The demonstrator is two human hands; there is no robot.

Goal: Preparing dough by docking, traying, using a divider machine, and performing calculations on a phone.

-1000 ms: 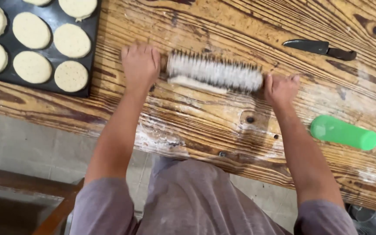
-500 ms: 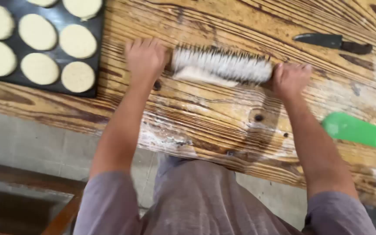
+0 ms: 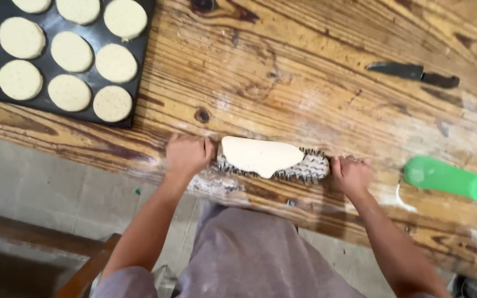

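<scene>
A spiked roller [image 3: 305, 168] lies across the near edge of the wooden table [image 3: 305, 105]. A flat piece of pale dough [image 3: 260, 155] clings to the top of the roller. My left hand [image 3: 187, 154] grips the roller's left handle. My right hand [image 3: 351, 175] grips its right handle. Both hands sit close to the table's front edge, above my grey clothing.
A dark baking tray [image 3: 139, 60] with several round dough discs [image 3: 70, 92] sits at the far left. A black knife [image 3: 412, 73] lies at the far right. A green cylinder [image 3: 448, 177] lies right of my right hand. Flour dusts the wood.
Both hands have pulled the roller toward me, to the table's front edge. A piece of dough now sticks on top of the roller, where only spikes showed before.
</scene>
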